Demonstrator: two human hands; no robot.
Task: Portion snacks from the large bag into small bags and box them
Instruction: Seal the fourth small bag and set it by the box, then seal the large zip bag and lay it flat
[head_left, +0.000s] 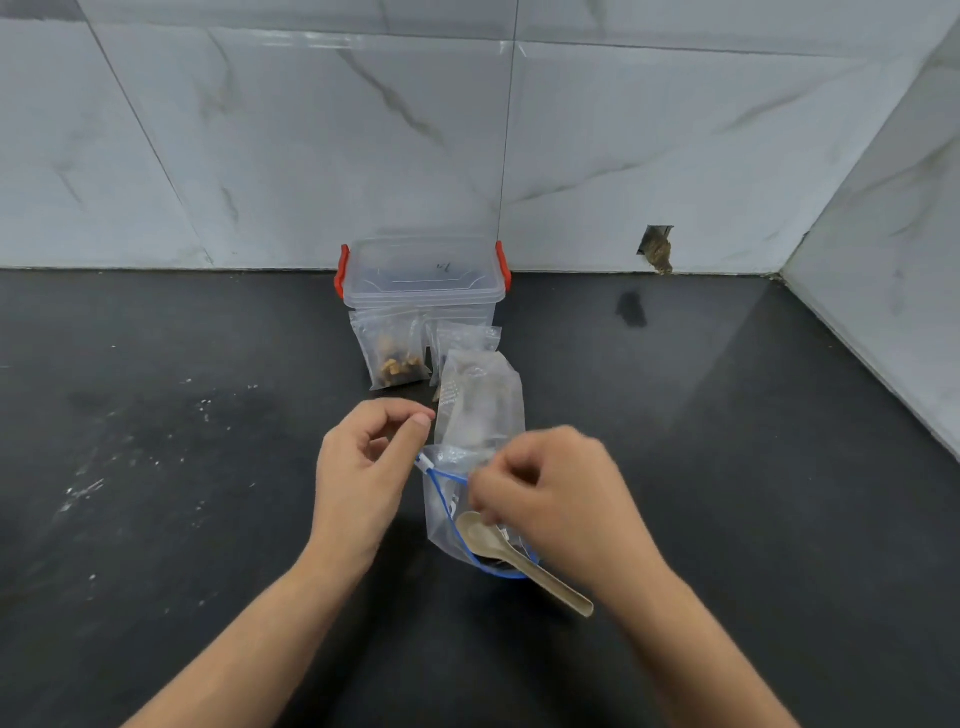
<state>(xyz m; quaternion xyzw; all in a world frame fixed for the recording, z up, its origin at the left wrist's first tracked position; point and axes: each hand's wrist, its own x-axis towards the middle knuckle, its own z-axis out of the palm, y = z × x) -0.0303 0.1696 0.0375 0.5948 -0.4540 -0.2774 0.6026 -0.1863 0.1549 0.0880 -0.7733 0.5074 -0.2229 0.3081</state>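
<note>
The large clear bag (441, 519) with a blue zip stands open at the centre of the dark counter. A beige spoon (524, 564) lies across its mouth with the handle pointing right and toward me. A small clear bag (483, 400) rises just behind the large bag's rim. My right hand (556, 504) is blurred, and its curled fingers pinch at the foot of that small bag. My left hand (363, 467) hovers beside the zip corner with its fingers curled and nothing seen between them. A filled small bag (395, 356) and another small bag (467, 338) lean on the clear box (423, 278).
The box has red latches and its lid on, and it stands against the marble-tiled back wall. A side wall closes in the counter (727, 467) at the right. White crumbs speckle the counter at the left. A broken hole (657, 249) shows in the wall tile.
</note>
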